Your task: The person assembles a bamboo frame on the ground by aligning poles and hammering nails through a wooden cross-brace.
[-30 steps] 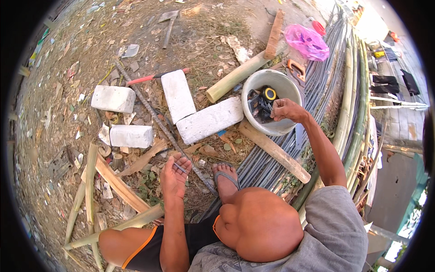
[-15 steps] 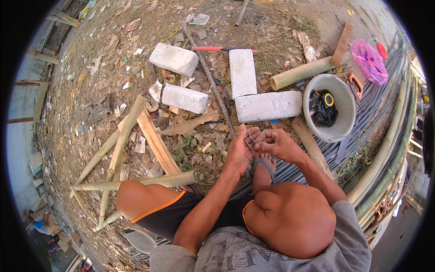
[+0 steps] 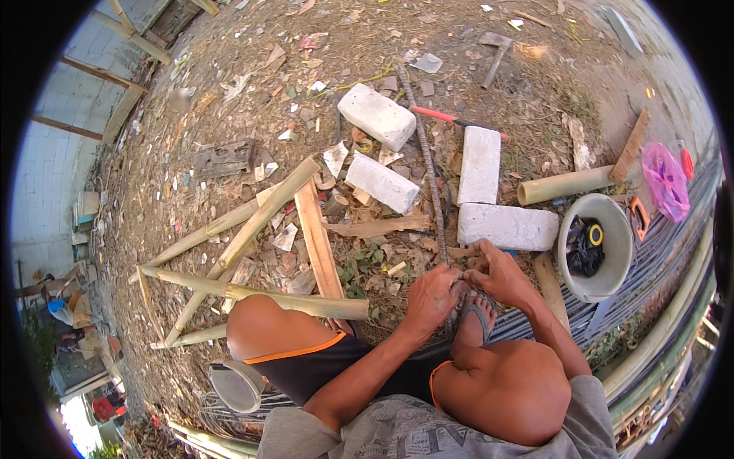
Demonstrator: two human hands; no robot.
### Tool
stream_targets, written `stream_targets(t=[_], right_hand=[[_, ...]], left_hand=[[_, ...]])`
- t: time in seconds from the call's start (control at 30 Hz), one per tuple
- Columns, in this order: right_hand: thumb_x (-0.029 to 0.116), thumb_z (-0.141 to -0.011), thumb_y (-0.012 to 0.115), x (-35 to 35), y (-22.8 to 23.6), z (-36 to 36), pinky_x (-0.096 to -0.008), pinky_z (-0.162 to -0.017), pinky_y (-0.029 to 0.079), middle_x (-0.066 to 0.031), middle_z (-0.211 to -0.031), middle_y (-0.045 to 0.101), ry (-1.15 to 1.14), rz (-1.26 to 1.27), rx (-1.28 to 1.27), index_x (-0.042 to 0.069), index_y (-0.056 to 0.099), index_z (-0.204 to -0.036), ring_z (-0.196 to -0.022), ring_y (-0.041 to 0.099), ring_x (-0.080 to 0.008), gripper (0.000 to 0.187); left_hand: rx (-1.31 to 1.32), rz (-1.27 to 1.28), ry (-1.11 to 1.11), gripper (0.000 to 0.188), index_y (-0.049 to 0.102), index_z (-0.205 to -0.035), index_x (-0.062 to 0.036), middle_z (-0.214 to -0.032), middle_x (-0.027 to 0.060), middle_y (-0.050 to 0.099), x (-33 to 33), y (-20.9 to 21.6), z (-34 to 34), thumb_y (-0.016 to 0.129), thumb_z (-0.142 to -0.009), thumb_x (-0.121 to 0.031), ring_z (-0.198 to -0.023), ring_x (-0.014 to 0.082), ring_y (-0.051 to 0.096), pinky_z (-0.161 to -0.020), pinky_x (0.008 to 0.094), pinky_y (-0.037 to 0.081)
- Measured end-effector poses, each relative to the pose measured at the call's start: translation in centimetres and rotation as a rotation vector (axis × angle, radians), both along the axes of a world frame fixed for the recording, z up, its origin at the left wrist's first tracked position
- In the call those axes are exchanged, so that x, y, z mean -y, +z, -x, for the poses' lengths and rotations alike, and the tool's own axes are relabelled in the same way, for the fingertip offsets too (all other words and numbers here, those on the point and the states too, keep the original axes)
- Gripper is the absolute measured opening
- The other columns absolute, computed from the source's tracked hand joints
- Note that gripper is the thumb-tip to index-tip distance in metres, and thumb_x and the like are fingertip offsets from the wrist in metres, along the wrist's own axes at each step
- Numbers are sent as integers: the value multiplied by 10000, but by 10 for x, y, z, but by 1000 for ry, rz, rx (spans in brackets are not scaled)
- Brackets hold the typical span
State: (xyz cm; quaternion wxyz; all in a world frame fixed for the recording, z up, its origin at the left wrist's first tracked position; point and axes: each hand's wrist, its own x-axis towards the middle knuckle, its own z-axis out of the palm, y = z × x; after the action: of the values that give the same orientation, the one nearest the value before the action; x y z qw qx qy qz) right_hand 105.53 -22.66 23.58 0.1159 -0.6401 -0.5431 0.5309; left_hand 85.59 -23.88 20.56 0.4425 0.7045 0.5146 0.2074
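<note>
My left hand (image 3: 433,297) is closed in a fist above my sandalled foot (image 3: 475,320). The thin dark metal pieces that lay in its palm, which look like nails, are now covered by its fingers. Against it, my right hand (image 3: 501,274) has thumb and fingers bent in a pinch; whatever is between them is too small or hidden to tell. A ribbed steel bar (image 3: 430,164) runs along the ground beyond my hands. Close by on the right lies a white block (image 3: 508,226), touching another white block (image 3: 480,164).
Two more white blocks, one farther (image 3: 376,116), one nearer (image 3: 382,182), lie left of the bar. Joined bamboo poles (image 3: 248,229) stand at left. At right are a grey bucket (image 3: 564,264), an orange-handled saw (image 3: 639,220) and steel rods (image 3: 665,268). A hammer (image 3: 497,60) lies far off.
My left hand has closed over the metal pieces in its open palm. My right hand stays beside it, fingers now more bent. The view has shifted, so the scene sits farther right and lower.
</note>
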Motion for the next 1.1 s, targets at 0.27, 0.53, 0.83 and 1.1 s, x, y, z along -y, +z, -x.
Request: stream_targets(t=[0.27, 0.53, 0.83, 1.1], right_hand=[[300, -1007, 716, -195, -90, -23, -507, -885, 571, -248, -1085, 754, -43, -611, 224, 48, 612, -1363, -1001, 737, -428, 449], [384, -1001, 672, -341, -217, -70, -612, -948, 538, -214, -1214, 732, 259, -581, 745, 78, 643, -1324, -1120, 702, -451, 446], [414, -1095, 533, -371, -177, -29, -603, -854, 547, -215, -1170, 729, 374, -566, 919, 102, 625, -1228, -1083, 700, -454, 352], [473, -1114, 511, -257, -100, -9, -569, -912, 532, -253, -1248, 711, 106, -781, 1003, 68, 626, -1376, -1136, 684, -463, 496]], left_hand=[[-108, 377, 321, 204, 767, -1028, 5, -864, 57, 709, -59, 94, 93, 739, -988, -193, -816, 65, 659, -717, 292, 507], [359, -153, 1072, 59, 724, -1020, -33, -798, -49, 636, -20, 247, 257, 737, -988, -80, -654, 23, 486, -596, 222, 396], [459, -68, 1743, 160, 633, -982, -131, -679, -93, 446, 121, 175, 413, 784, -977, -184, -542, 31, 410, -502, 220, 354], [722, 291, 1750, 232, 724, -1155, -25, -876, -35, 556, 130, 14, 473, 683, -1049, -228, -572, 45, 396, -502, 241, 322]])
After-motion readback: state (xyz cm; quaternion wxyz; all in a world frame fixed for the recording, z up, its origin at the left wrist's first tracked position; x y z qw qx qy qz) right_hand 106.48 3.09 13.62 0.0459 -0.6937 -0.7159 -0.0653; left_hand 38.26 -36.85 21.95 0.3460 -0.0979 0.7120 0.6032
